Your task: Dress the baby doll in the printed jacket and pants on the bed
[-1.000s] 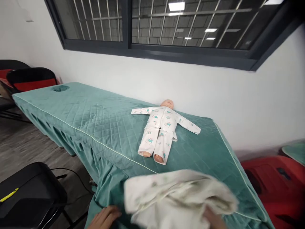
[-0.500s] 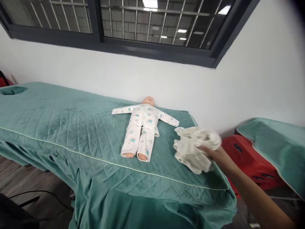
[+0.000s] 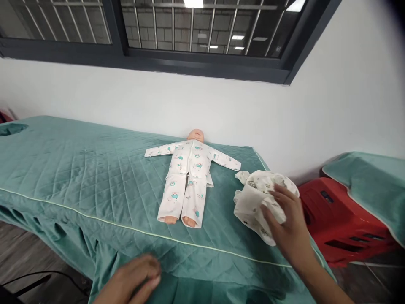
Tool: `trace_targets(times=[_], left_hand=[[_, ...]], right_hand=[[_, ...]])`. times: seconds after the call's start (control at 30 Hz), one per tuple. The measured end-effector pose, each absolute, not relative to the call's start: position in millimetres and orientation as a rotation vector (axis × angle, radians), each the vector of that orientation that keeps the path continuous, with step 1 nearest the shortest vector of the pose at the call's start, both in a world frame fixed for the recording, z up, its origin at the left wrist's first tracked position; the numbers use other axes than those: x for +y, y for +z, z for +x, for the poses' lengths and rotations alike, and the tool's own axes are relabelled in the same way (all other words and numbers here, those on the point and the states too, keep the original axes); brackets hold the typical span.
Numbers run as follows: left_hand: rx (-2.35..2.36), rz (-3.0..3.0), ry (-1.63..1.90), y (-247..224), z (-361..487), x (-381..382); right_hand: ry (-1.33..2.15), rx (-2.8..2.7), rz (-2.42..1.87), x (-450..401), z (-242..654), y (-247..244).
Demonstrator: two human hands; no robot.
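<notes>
though half open, right grip (image 3: pixel 287 217) over crumpled white cloth (image 3: pixel 249 202)

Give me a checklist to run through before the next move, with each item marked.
1. Doll on the bed, clear of the front edge: ok.
2. Doll's hands out of the sleeve ends: cannot tell; none show.
3. Clothes bundle spread flat: not ok; it is bunched up, to the right of the doll.
4. Left hand empty: ok; blurred, but nothing shows in it, near the bed's front edge.
5. Right hand clear of the bundle: cannot tell; its fingers are parted over the cloth, contact unclear.
</notes>
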State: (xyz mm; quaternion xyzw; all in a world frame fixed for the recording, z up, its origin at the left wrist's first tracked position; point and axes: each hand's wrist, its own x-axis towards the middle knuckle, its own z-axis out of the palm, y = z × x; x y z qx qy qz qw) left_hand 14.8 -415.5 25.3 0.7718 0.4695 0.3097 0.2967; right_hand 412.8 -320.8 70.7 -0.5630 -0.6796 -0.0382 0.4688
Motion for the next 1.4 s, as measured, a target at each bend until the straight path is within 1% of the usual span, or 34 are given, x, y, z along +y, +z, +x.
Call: trace_targets(times=[0.07, 0.17, 0.23, 0.3, 0.37, 0.43, 0.5, 0.57, 0.7, 1.0, 1.23, 1.4], left_hand=[[1.244, 1.956, 1.045, 40, 33, -364], [1.244, 1.777, 1.445, 68, 59, -277], [1.274, 1.710, 1.545, 82, 72, -216], [1.278, 1.697, 1.550, 89, 83, -157], [1.284, 1.710, 1.460, 90, 93, -105], [1.297, 1.749, 1.400, 86, 101, -66], [1.305, 1.830, 1.345, 77, 108, -43], [1.307, 1.914, 1.292, 67, 112, -34], [1.339, 1.953, 1.246, 54, 112, -41], [1.355, 1.997, 1.150, 56, 110, -35], [1.236, 1.978, 1.137, 56, 105, -23], [1.232, 1.958, 1.109, 59, 105, -24]], right_hand=[[0.036, -1.695, -1.303, -301, 372, 69], [0.216, -1.660, -1.225, -249, 320, 64], [0.316, -1.628, -1.237, -203, 294, 64], [0.394, -1.562, -1.250, -153, 276, 69], [0.493, -1.549, -1.270, -108, 268, 74], [0.567, -1.523, -1.304, -74, 266, 76], [0.599, -1.503, -1.321, -55, 268, 72], [0.615, -1.516, -1.303, -50, 270, 64], [0.683, -1.555, -1.272, -58, 268, 53], [0.693, -1.563, -1.266, -57, 264, 53], [0.693, -1.584, -1.273, -59, 265, 54], [0.685, -1.515, -1.293, -59, 263, 54]])
